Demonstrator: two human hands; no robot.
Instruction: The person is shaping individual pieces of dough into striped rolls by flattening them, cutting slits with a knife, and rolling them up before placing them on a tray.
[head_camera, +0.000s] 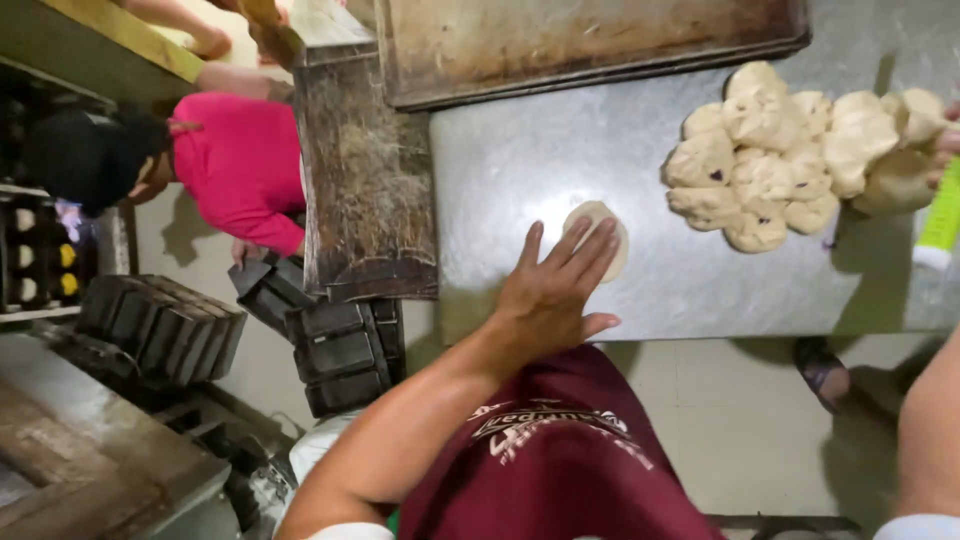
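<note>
A steel worktop (560, 170) is seen, with a worn baking tray (590, 40) at the far edge and stacked dark tins (340, 350) on the floor at left. The left hand (555, 290) is spread flat, fingers wide, pressing a flattened dough disc (608, 230). Dough balls (780, 160) are heaped at right. The right hand (945, 140), barely visible at the right edge, touches the heap; its opening cannot be determined.

A grey, dull-shining metal desk (560, 150) carries the things. A small flattened round of pale dough (606, 226) lies on it near the front edge. Well apart, toward one end, sits a heap of pale dough balls (770, 160), lumps touching one another. At the far edge lies a dark, worn baking tray (590, 40), and beside the desk a dark wooden board (365, 180).
</note>
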